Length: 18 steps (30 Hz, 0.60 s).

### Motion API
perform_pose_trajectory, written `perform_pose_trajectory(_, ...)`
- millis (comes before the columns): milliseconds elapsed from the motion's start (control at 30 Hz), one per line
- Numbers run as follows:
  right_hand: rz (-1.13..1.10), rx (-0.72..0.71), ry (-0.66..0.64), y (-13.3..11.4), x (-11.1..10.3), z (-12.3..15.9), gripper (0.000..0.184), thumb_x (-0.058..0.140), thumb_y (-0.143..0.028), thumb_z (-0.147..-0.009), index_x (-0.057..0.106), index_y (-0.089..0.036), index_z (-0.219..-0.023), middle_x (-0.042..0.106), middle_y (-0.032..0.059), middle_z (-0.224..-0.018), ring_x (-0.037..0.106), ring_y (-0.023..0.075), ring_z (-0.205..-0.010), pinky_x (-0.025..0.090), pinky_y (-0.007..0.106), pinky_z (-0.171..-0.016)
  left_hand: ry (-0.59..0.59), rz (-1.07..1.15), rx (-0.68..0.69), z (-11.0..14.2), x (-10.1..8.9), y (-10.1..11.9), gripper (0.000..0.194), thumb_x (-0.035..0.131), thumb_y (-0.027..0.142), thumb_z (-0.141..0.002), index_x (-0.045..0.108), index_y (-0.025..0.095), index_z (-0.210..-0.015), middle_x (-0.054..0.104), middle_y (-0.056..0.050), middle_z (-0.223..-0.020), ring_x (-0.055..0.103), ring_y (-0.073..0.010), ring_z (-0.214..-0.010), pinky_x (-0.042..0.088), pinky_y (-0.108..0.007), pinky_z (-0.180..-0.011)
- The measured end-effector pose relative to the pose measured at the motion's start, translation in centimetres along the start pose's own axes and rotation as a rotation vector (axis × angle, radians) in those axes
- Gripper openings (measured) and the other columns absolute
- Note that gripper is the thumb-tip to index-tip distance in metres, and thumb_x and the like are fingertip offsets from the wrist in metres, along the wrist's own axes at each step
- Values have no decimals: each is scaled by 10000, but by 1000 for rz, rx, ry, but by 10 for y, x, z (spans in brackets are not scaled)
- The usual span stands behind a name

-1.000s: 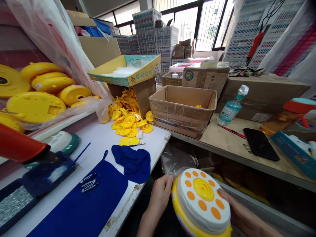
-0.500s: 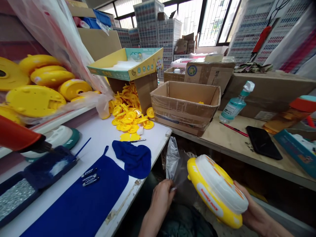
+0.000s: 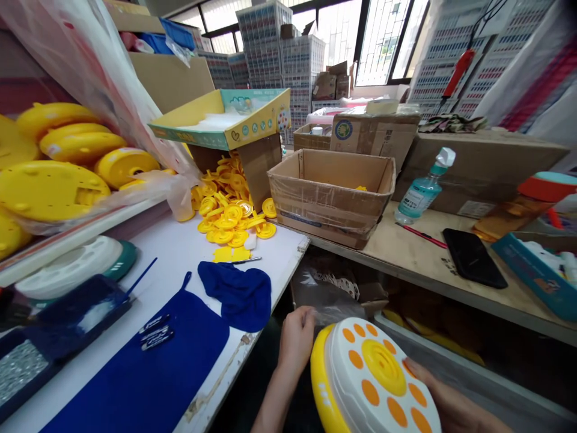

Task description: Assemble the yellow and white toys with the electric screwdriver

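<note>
The white table (image 3: 180, 240) fills the lower left of the frame, with a wooden bench (image 3: 387, 240) reaching across to the right edge. A blue mat (image 3: 148, 361) covers the table's near part, and an open cardboard box (image 3: 329, 204) stands on the bench near the centre.

Next in size comes the round yellow-and-white toy (image 3: 377, 377), at the bottom of the frame right of centre, its lowest part cut off by the frame edge. It lies between the two hands: the right hand (image 3: 439, 394) grips its right side, fingers at the rim and the rest partly hidden behind it, while the left hand (image 3: 295, 338) is just beside its upper left edge.

Half a second ago the toy was tipped on edge, showing red lettering on its yellow side; now its dotted face is turned up to the camera, and it sits lower in the frame. The film by the left hand, then standing up as a sheet, now lies low behind the toy.

The dotted face points upward, toward the viewer; seen as an oval, its long axis runs from upper left to lower right, with the yellow rim showing along the left.

The left hand is narrow, its fingertips pinched together on the clear plastic film (image 3: 336, 311).
</note>
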State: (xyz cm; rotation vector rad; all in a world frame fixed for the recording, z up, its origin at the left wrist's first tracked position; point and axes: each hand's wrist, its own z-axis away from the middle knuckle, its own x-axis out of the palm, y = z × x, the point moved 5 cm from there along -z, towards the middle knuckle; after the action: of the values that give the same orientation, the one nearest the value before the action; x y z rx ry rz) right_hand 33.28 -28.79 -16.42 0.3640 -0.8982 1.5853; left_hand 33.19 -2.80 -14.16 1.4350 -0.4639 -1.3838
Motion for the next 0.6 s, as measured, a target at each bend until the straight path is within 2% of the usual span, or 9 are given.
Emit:
perform_pose_trajectory(133,-56,-27,-6,-6,-6,-2,500,842,-527,-645,779,-135,-950,758,127,-1052,707,306,-1024,516,373,-983,-6,-26,54,7,-6,-1,247,457,270,-966,673,152,-978,715,-53,-938,669,-202,-911,504,-367,-825)
perform_pose_trajectory(233,-103,-63,43,-12,-16,-2,443,865,-477,-637,789,-144,-919,768,107,-1022,729,271,-971,499,334,-1004,-56,-118,150,16,-8,-1,212,481,100,-854,681,167,-870,666,-70,-957,624,-215,-927,459,-327,-812)
perform_pose_trajectory(300,-116,-51,60,-12,-21,-3,439,877,-455,-629,790,-131,-913,767,115,-1015,734,266,-955,505,327,-993,-121,-170,212,23,-4,-3,318,460,-26,-737,671,169,-871,628,-71,-983,599,-202,-932,441,-300,-805)
perform_pose_trajectory(367,-131,-44,63,-9,-26,-4,441,877,-440,-635,788,-119,-924,764,124,-1019,735,266,-950,527,325,-957,-198,-204,247,28,3,-6,439,432,-79,-670,663,179,-939,617,-60,-987,596,-186,-925,437,-281,-791)
perform_pose_trajectory(433,-150,-46,69,-3,-34,-6,405,862,-416,-665,787,-120,-932,765,117,-1022,736,260,-944,535,321,-940,-275,-230,262,32,11,-9,424,448,-78,-679,662,191,-926,627,-44,-973,605,-172,-896,443,-268,-759)
perform_pose_trajectory(500,-158,-53,98,2,-44,-6,316,832,-384,-705,792,-129,-887,777,102,-983,743,253,-913,535,319,-936,-330,-257,256,33,17,-14,265,515,-26,-746,653,181,-836,639,-28,-924,609,-160,-838,456,-276,-732)
perform_pose_trajectory(567,-128,-60,157,5,-56,-4,238,791,-365,-740,794,-138,-810,790,91,-910,751,255,-867,538,328,-932,-349,-284,227,31,21,-19,79,604,98,-822,633,162,-786,643,-12,-862,609,-155,-791,480,-307,-735)
perform_pose_trajectory(600,-98,-66,193,4,-62,-2,229,771,-371,-749,791,-144,-775,794,87,-868,754,258,-837,542,338,-925,-341,-295,201,29,21,-22,75,629,173,-851,625,156,-778,640,-2,-823,610,-154,-770,493,-327,-740)
